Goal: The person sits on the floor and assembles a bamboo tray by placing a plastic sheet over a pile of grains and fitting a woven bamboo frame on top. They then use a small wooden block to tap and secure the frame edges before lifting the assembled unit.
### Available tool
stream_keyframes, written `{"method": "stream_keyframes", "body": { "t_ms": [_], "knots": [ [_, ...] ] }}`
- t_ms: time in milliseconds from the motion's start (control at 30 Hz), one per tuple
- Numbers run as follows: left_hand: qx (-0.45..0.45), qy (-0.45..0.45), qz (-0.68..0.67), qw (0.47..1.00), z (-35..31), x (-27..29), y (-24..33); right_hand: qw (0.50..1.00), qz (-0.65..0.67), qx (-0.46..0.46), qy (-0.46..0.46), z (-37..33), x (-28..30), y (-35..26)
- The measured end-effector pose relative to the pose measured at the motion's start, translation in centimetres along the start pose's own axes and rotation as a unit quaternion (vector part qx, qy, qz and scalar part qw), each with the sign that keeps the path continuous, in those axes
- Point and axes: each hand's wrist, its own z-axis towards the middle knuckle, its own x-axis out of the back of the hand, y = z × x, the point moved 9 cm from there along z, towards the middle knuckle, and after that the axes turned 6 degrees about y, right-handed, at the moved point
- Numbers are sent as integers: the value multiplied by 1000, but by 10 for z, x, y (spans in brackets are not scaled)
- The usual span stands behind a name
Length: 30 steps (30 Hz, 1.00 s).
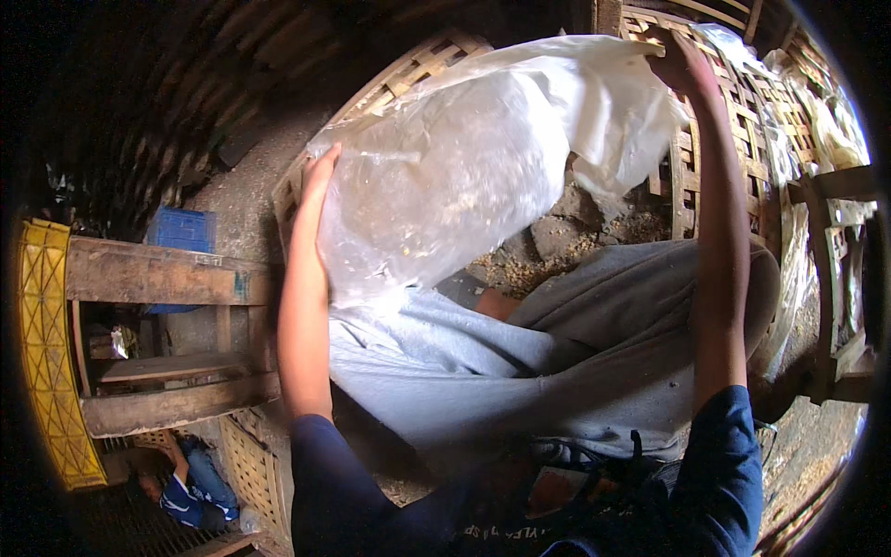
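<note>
A large, cloudy clear plastic sheet or bag (pixel 445 158), dotted with pale bits, spreads in front of me and hangs down over my lap. At its left side, my left hand (pixel 323 165) is closed on the edge, the thumb showing on top. Far to the right and higher up, my right hand (pixel 682 63) pinches the plastic's upper corner, pulling it out in folds. Part of a woven bamboo basket (pixel 422 74) shows behind the plastic; the rest is covered.
More woven baskets (pixel 742 111) with plastic in them stand at the right. Wooden framing (pixel 167 274), a yellow crate (pixel 46 343) and a blue crate (pixel 181 230) are at the left. Another person (pixel 190 487) is at lower left. Grain-like bits (pixel 520 265) lie on the rough ground.
</note>
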Motion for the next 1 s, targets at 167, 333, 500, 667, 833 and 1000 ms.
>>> {"method": "stream_keyframes", "body": {
  "t_ms": [167,333,500,667,833,1000],
  "knots": [
    [40,57,-137,988,-12,-28,-27,959,-71,77,262,-2,31,-12],
    [-76,64,-7,995,-26,-8,10,920,128,341,147,-83,-11,-201],
    [-17,58,-88,994,-16,9,-15,904,125,398,-89,-224,-90,-291],
    [-33,2,-77,996,-8,11,-38,855,229,320,-337,-249,-74,-323],
    [-1,33,-179,983,-8,-1,-33,910,22,401,-102,-211,-106,-311],
    [-81,70,-89,990,-11,-32,-12,908,51,389,-149,-125,-165,-254]
  ]
}}
